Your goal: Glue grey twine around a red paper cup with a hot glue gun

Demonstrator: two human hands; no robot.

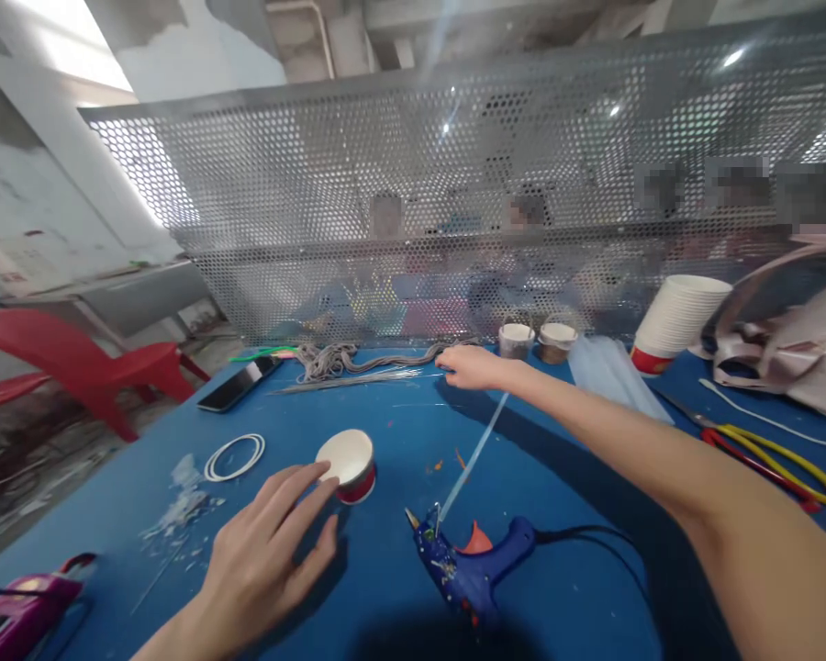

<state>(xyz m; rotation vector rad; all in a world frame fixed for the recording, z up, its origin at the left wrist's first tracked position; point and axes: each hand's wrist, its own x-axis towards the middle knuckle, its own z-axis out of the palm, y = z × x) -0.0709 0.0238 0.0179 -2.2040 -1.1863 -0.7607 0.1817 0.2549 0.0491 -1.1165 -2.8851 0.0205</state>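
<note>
A short paper cup (348, 456) with a white top and a red side stands on the blue table. My left hand (268, 542) is at its left, fingers stretched out and apart, the fingertips at its rim. Farther back my right hand (474, 365) reaches over the table, fingers loosely bent, with no held object visible. Close to its fingertips lie thin pale wires (364, 378) and a heap of grey cord (327, 361). A blue glue gun (464, 565) with an orange trigger lies in front, a clear glue stick (474, 454) standing out of it.
White rings (235, 457), glue scraps (183, 505), a phone (238, 386) and a purple device (31, 601) are on the left. Two small cups (516, 340), stacked paper cups (681, 312), scissors (777, 459) and a pink bag (798, 330) are at right. A perforated metal screen (419, 165) rises behind.
</note>
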